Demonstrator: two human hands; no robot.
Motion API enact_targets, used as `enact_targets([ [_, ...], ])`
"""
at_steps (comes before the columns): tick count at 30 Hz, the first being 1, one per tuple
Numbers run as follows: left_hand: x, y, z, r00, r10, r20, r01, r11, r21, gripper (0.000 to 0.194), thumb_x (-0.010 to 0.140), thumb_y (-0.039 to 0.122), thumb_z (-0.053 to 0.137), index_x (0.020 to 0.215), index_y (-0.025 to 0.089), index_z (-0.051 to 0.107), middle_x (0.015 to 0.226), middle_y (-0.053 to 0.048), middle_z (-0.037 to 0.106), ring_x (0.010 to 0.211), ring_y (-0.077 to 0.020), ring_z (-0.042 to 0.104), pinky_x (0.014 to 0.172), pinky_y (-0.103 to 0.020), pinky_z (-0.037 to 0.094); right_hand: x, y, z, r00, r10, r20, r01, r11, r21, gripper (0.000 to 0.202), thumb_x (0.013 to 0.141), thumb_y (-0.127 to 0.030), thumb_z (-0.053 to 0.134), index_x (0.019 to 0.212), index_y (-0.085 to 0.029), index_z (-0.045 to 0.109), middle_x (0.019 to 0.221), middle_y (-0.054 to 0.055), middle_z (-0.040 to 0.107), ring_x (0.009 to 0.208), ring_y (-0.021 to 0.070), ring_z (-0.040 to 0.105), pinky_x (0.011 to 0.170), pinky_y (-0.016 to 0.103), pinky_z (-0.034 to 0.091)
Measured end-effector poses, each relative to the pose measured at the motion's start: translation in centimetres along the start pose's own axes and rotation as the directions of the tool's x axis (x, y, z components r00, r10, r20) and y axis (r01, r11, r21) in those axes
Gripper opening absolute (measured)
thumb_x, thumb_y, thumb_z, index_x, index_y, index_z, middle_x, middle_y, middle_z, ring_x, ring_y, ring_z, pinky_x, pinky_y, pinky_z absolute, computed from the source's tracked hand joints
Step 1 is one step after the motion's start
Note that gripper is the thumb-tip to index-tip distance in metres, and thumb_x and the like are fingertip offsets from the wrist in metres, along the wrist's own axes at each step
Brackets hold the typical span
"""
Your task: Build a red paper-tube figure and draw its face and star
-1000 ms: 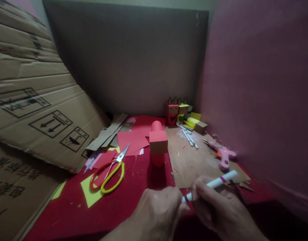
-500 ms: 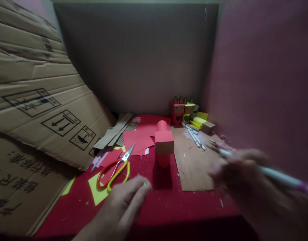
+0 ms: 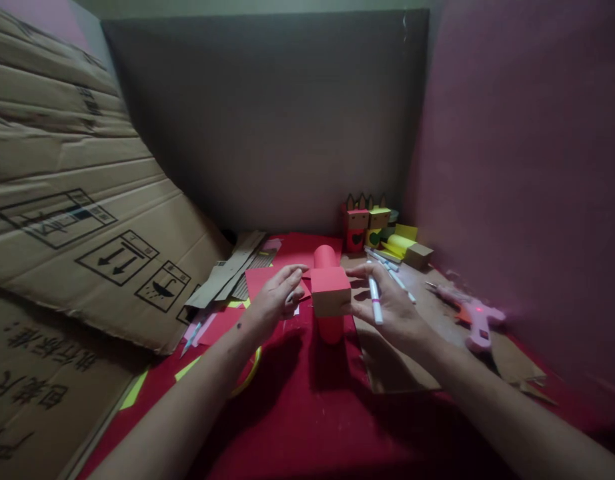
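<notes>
A red paper figure with a box-shaped head of red and brown card stands upright in front of me on the red cloth. My left hand is at its left side, fingers curled around something small that I cannot make out. At the other side, my right hand has a white marker with a pink band tucked in it. The thumb and fingertips of that hand reach to the head's right side and appear to touch it. Behind my left forearm, scissors with a yellow handle are mostly hidden.
A pink glue gun with a red light lies at right. Several markers rest on a brown board. Two finished-looking figures stand behind, beside a yellow figure lying down. Cardboard strips lie left, near a large carton.
Both hands have moved forward to either side of the red figure. My right hand came in from the right with the marker, uncovering the glue gun. My left forearm now covers the scissors.
</notes>
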State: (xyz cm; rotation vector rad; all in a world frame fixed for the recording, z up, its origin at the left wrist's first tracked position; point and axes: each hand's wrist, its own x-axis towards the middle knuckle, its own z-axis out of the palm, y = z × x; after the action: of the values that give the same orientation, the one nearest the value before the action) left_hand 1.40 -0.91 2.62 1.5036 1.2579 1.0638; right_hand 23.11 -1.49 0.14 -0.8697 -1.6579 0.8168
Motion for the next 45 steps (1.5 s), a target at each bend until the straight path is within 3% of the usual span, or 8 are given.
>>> enact_targets([
  [8, -0.8, -3.9, -0.9, 0.983, 0.053, 0.176, -0.115, 0.927, 0.358, 0.011, 0.075, 0.02, 0.058, 0.08, 0.021, 0.066, 0.078, -0.002, 0.065, 0.072, -0.0198, 0.056, 0.067, -0.032, 0.046, 0.0, 0.3, -0.5, 0.999, 0.043, 0.009, -0.043, 0.999, 0.015, 0.028, 0.082, -0.031, 0.069, 0.103, -0.025, 0.052, 0.107, 0.004, 0.063, 0.093, 0.0197, 0.066, 0.083, 0.037, 0.055],
  [13, -1.4, -4.3, -0.8, 0.968, 0.17, 0.187, -0.242, 0.833, 0.497, 0.01, 0.078, 0.017, 0.061, 0.085, 0.023, 0.065, 0.093, -0.006, 0.064, 0.094, -0.0273, 0.055, 0.09, -0.045, 0.044, -0.1, 0.0, -0.5, 0.999, 0.016, -0.031, -0.018, 0.997, -0.069, 0.021, 0.084, -0.029, 0.064, 0.102, -0.025, 0.054, 0.106, 0.004, 0.066, 0.093, 0.0198, 0.065, 0.084, 0.037, 0.054],
  [18, -0.7, -1.9, 0.1, 0.957, 0.273, 0.1, -0.287, 0.835, 0.47, 0.069, 0.078, 0.03, 0.072, 0.138, 0.026, 0.038, 0.128, -0.011, 0.053, 0.117, -0.0302, 0.051, 0.1, -0.049, 0.043, -0.2, 0.1, -0.3, 0.998, 0.039, -0.058, -0.041, 0.998, -0.043, 0.02, 0.086, -0.029, 0.063, 0.103, -0.025, 0.054, 0.104, 0.004, 0.067, 0.091, 0.0198, 0.066, 0.081, 0.035, 0.054],
  [23, 0.1, -1.6, 1.8, 0.934, 0.339, 0.112, -0.357, 0.863, 0.358, 0.095, 0.068, 0.031, 0.084, 0.144, 0.027, 0.026, 0.133, -0.013, 0.046, 0.123, -0.0326, 0.048, 0.102, -0.051, 0.044, -0.6, 0.4, 0.0, 0.996, 0.049, -0.068, -0.05, 0.999, -0.002, 0.021, 0.086, -0.031, 0.065, 0.104, -0.025, 0.055, 0.104, 0.004, 0.066, 0.088, 0.0191, 0.066, 0.078, 0.035, 0.054],
  [27, 1.1, -2.5, 2.0, 0.841, 0.537, 0.066, -0.505, 0.734, 0.455, 0.091, 0.072, 0.03, 0.082, 0.144, 0.028, 0.026, 0.127, -0.011, 0.043, 0.119, -0.0309, 0.05, 0.098, -0.05, 0.047, -0.7, 0.6, 0.1, 0.997, 0.057, -0.054, -0.057, 0.998, 0.005, 0.019, 0.088, -0.029, 0.063, 0.105, -0.024, 0.056, 0.103, 0.004, 0.066, 0.089, 0.0187, 0.065, 0.079, 0.035, 0.054],
  [32, 2.0, -2.9, 1.8, 0.683, 0.713, 0.158, -0.676, 0.535, 0.507, 0.074, 0.077, 0.023, 0.076, 0.138, 0.03, 0.035, 0.125, -0.01, 0.043, 0.113, -0.0286, 0.054, 0.089, -0.047, 0.054, -0.7, 0.9, 0.0, 0.992, 0.025, -0.125, -0.023, 0.999, 0.022, 0.018, 0.088, -0.03, 0.062, 0.104, -0.023, 0.059, 0.102, 0.005, 0.065, 0.087, 0.0191, 0.065, 0.075, 0.035, 0.054],
  [37, 1.8, -3.0, 2.1, 0.638, 0.751, 0.169, -0.692, 0.464, 0.553, 0.066, 0.082, 0.022, 0.07, 0.138, 0.026, 0.036, 0.125, -0.012, 0.043, 0.115, -0.0304, 0.053, 0.09, -0.049, 0.054, -0.8, 0.9, -0.3, 0.96, -0.031, -0.279, 0.033, 0.999, 0.001, 0.018, 0.089, -0.039, 0.063, 0.099, -0.024, 0.059, 0.099, 0.005, 0.066, 0.084, 0.0196, 0.065, 0.076, 0.037, 0.055],
  [45, 1.5, -2.6, 2.0, 0.631, 0.765, 0.124, -0.692, 0.485, 0.534, 0.065, 0.081, 0.024, 0.074, 0.137, 0.027, 0.04, 0.126, -0.012, 0.046, 0.114, -0.0291, 0.052, 0.09, -0.047, 0.054, -1.1, 0.5, -0.3, 0.973, 0.023, -0.228, 0.004, 0.993, 0.12, 0.025, 0.087, -0.04, 0.067, 0.105, -0.025, 0.057, 0.107, 0.006, 0.066, 0.095, 0.0215, 0.066, 0.087, 0.043, 0.055],
])
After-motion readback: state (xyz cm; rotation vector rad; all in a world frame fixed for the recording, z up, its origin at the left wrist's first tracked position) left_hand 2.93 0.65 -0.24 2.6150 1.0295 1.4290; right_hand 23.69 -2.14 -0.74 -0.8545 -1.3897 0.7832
